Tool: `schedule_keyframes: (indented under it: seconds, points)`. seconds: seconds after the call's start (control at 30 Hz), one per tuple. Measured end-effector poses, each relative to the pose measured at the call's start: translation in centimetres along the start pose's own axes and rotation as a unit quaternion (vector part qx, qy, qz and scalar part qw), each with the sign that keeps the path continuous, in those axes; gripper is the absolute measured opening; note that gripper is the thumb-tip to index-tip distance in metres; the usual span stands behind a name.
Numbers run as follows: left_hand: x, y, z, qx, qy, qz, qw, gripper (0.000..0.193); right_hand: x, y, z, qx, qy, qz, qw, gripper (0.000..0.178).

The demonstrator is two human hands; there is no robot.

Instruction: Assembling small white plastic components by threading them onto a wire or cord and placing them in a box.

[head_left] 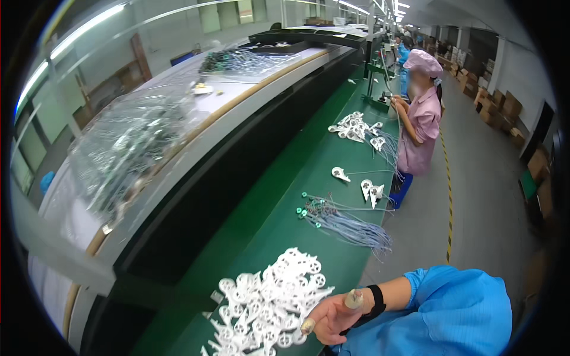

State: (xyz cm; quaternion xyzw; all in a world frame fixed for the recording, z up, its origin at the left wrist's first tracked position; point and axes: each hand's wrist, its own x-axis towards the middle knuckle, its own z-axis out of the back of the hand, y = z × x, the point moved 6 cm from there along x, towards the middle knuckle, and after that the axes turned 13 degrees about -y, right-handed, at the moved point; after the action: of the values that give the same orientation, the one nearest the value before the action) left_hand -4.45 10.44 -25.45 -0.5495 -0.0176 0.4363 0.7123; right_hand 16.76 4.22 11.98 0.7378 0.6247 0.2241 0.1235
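My right hand [332, 316] reaches in from the lower right, its arm in a blue sleeve [439, 308] with a black band at the wrist. Pale, stained finger covers sit on the thumb and a fingertip. The thumb stands apart from the fingers, some of which curl, and nothing shows between them. Right beside the hand, a heap of white plastic parts [267, 302], round with spoked openings and pointed tails, lies on the green belt [267, 237]. Whether the fingertips touch the heap I cannot tell. My left hand is out of view.
Beyond the heap lie a bundle of grey wires [350, 228] with green ends and several white parts on cords [373, 191]. A person in pink [423, 118] works at a green bench machine [380, 77]. Plastic-wrapped bundles [133, 136] lie on the raised shelf at left.
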Motion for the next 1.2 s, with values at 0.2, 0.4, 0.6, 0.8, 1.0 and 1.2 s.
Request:
schedule_keyframes:
  seconds: [0.2, 0.4, 0.6, 0.8, 1.0, 1.2]
  points:
    - [5.4, 1.1, -9.1, 0.043, 0.007, -0.062, 0.997, 0.027, -3.2, 2.4, 4.4, 0.047, -0.036, -0.007, 0.998, 0.061]
    - [5.0, 4.7, -14.2, 0.109, -0.032, -0.119, 0.986, 0.028, -11.9, -0.3, 10.2, -0.005, -0.045, 0.046, 0.998, 0.026]
    - [0.5, 5.1, -15.4, 0.139, -0.093, -0.153, 0.974, 0.031, -20.7, 0.1, 13.7, -0.109, -0.211, 0.131, 0.963, 0.024]
    - [1.5, 5.6, -14.7, 0.129, -0.078, -0.168, 0.974, 0.030, -24.5, 5.7, 15.3, -0.195, -0.266, 0.163, 0.930, 0.018]
    - [1.6, 5.3, -15.5, 0.129, -0.046, -0.172, 0.976, 0.029, -25.0, 14.3, 17.2, -0.369, -0.419, 0.271, 0.784, 0.017]
    - [8.9, 15.7, -18.3, 0.212, -0.012, -0.235, 0.949, 0.030, -25.5, 22.4, 20.9, -0.733, -0.553, 0.141, 0.370, 0.031]
